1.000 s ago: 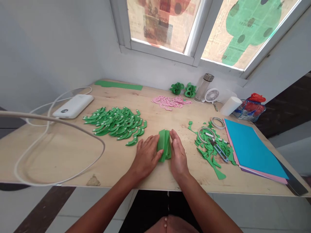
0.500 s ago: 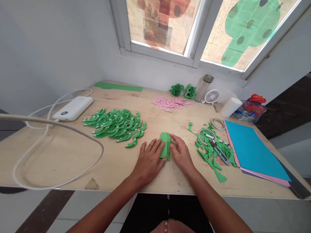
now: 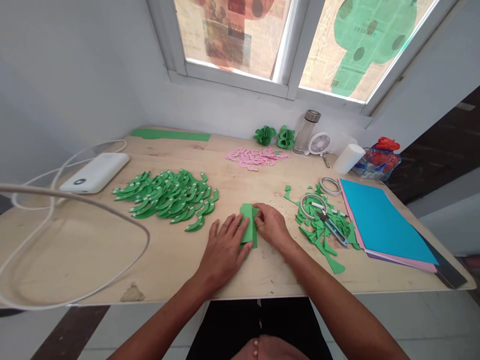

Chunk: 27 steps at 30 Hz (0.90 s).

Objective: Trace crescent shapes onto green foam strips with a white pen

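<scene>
A folded strip of green paper (image 3: 247, 225) lies on the table in front of me, with layers of its right side showing. My left hand (image 3: 226, 245) rests flat across its left part, fingers stretched out and pressing it down. At the paper's upper right edge, the thumb and fingers of my right hand (image 3: 272, 225) are closed together on the flap. The fingertips of that hand partly hide the flap. To the left lies a heap of curved green paper pieces (image 3: 170, 195) with small pale tabs on their ends.
Green scraps (image 3: 318, 227) lie at right with snips (image 3: 333, 227) and a tape roll (image 3: 330, 186). Beside them is a stack of coloured paper (image 3: 386, 220). Pink cutouts (image 3: 255, 157) and a bottle (image 3: 305, 131) stand farther back. A white cable (image 3: 146, 240) loops at left near a power bank (image 3: 95, 172).
My right hand's fingers have drawn together at the flap's edge, and the hand has turned inward slightly. The left hand still presses the paper. The whole view has shifted a little.
</scene>
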Each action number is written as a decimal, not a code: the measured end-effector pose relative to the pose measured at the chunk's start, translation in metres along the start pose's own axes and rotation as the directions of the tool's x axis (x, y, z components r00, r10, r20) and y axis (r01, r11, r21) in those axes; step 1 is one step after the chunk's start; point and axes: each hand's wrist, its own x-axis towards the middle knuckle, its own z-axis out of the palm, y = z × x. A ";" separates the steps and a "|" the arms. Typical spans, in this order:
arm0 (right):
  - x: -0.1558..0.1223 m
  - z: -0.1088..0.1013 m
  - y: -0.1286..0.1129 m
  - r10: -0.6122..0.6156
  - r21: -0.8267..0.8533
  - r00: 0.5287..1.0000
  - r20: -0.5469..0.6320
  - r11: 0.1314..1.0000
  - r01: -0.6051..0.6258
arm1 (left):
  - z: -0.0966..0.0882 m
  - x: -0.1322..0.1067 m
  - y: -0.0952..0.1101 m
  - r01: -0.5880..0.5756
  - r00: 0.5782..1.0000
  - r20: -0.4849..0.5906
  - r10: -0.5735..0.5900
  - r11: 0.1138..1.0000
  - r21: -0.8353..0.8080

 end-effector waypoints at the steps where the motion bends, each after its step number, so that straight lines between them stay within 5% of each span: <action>1: -0.002 -0.003 0.000 -0.007 0.011 1.000 0.014 1.000 0.006 | 0.000 0.000 0.000 0.000 1.000 0.004 0.000 1.000 0.004; 8: -0.036 -0.036 0.022 -0.035 0.176 0.995 0.089 0.984 0.019 | 0.003 -0.001 0.000 -0.030 0.998 -0.053 0.032 0.999 0.041; 13: -0.038 -0.046 0.037 0.008 0.404 1.000 -0.001 0.915 -0.007 | -0.001 -0.002 0.004 -0.056 0.996 -0.068 0.061 0.996 0.073; 27: 0.021 -0.012 0.013 0.079 0.159 0.994 -0.069 0.985 -0.068 | -0.002 -0.003 0.004 -0.111 0.991 -0.087 0.106 0.992 -0.055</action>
